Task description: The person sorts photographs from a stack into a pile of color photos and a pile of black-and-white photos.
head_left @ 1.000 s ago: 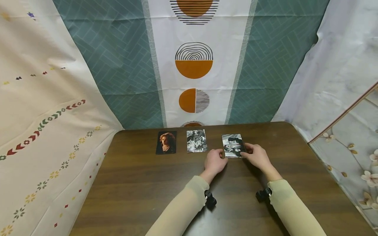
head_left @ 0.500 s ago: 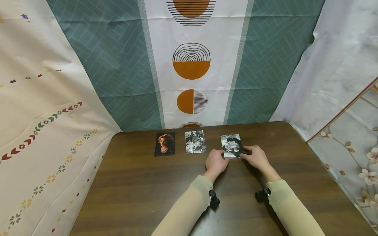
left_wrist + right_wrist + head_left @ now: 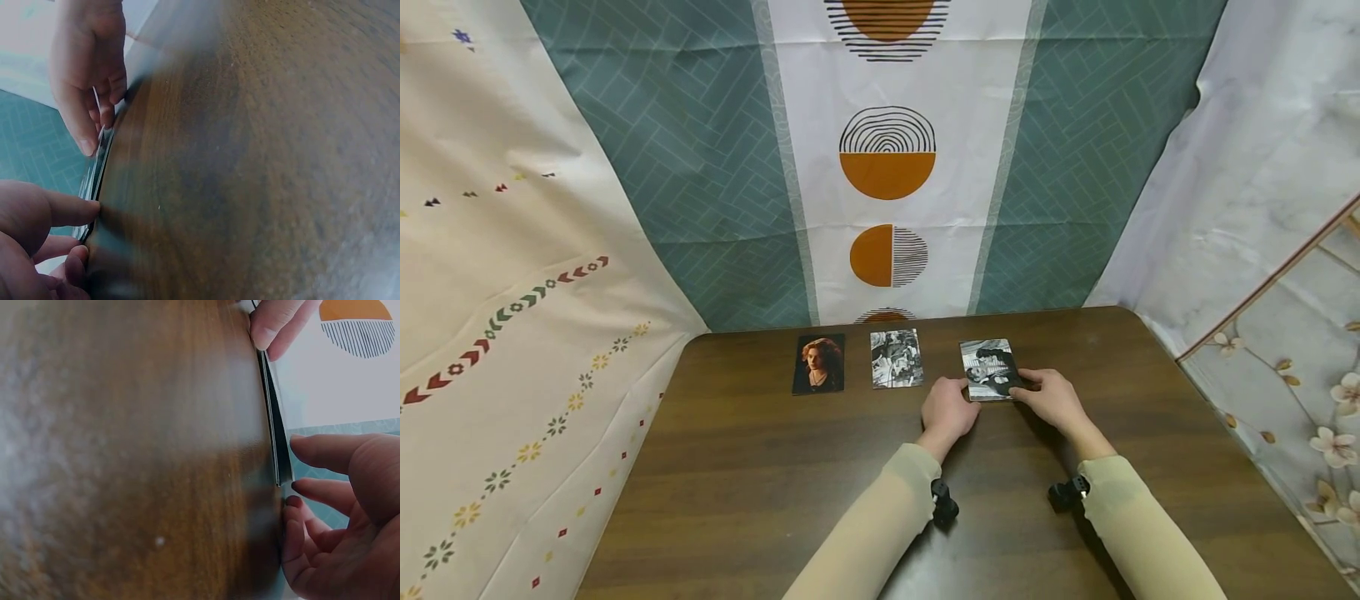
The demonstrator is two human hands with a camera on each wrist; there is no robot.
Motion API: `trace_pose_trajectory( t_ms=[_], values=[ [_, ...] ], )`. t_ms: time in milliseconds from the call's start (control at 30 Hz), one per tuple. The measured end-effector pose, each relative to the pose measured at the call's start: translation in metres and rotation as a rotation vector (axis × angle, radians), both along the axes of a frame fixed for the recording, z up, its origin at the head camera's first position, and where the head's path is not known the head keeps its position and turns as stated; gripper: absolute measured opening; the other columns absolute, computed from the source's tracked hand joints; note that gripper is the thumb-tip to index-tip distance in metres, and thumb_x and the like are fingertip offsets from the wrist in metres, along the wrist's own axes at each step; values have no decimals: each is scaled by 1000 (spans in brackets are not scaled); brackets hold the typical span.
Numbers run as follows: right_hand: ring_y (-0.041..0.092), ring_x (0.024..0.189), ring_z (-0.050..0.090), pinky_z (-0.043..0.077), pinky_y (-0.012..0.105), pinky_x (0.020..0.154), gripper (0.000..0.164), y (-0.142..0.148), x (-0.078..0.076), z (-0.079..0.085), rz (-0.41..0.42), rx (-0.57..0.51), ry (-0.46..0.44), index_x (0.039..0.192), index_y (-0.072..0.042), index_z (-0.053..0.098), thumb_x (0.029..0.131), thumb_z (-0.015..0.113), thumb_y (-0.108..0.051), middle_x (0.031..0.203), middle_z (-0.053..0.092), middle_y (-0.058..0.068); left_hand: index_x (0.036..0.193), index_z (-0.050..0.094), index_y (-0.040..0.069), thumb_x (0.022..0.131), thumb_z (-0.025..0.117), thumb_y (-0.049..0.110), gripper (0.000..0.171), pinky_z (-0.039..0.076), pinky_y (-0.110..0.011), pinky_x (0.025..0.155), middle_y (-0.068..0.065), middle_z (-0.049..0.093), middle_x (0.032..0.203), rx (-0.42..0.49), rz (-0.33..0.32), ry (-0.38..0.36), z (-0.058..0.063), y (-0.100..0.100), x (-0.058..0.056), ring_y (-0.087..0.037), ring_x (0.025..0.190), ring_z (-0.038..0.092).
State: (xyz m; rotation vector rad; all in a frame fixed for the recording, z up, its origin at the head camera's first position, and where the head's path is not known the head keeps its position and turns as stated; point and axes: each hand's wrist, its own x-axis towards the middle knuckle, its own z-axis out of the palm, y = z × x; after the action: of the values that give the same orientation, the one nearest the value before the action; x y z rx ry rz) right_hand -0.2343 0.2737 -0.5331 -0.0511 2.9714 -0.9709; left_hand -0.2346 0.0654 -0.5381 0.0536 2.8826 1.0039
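Note:
A small stack of photo cards point(image 3: 989, 370), a black-and-white picture on top, lies at the right of the row. My left hand point(image 3: 948, 412) pinches its near left corner, the thumb point(image 3: 84, 211) against the edge. At the near right side my right hand point(image 3: 1049, 395) holds the stack between thumb and forefinger; the thumb point(image 3: 312, 450) is over the top. Edge-on in the right wrist view, the cards point(image 3: 274, 419) show more than one layer with a thin gap. Left of them lie another black-and-white photo card point(image 3: 897, 359) and a dark portrait photo card point(image 3: 818, 365).
The brown wooden table point(image 3: 760, 483) has its far edge against a hanging green and white cloth point(image 3: 722, 167). Patterned cloths point(image 3: 512, 375) also hang on the left and right sides. A small black camera point(image 3: 944, 502) sits on each wrist.
The head view has shifted slightly. Both hands stay at the right-hand stack of photo cards, with only slight movement of the left wrist; the other two cards lie as before.

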Motion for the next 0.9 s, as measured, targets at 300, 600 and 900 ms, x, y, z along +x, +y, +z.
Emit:
trace_pose_trajectory(
  t_ms=[300, 600, 900],
  values=[
    [50, 127, 60, 47, 62, 104, 60, -3, 4, 3, -30, -50, -18, 147, 5, 60, 100, 74, -30, 145, 55, 36, 138, 76, 20, 90, 86, 29, 49, 58, -43, 84, -4, 74, 117, 92, 23, 25, -1, -3, 1, -25, 109, 70],
    [44, 122, 64, 49, 59, 102, 60, -5, 6, 4, -57, -124, -7, 149, 3, 59, 100, 76, -26, 132, 68, 28, 136, 77, 18, 89, 87, 25, 49, 51, -35, 66, 14, 59, 75, 242, 60, 26, -1, -4, -1, -7, 68, 56],
    [37, 112, 64, 48, 54, 98, 61, -7, 10, 3, -67, -167, -6, 151, 1, 59, 100, 76, -27, 117, 72, 18, 128, 81, 17, 90, 86, 22, 38, 52, -31, 68, 16, 68, 80, 333, 93, 60, -3, -9, 1, -4, 72, 62]
  ],
)
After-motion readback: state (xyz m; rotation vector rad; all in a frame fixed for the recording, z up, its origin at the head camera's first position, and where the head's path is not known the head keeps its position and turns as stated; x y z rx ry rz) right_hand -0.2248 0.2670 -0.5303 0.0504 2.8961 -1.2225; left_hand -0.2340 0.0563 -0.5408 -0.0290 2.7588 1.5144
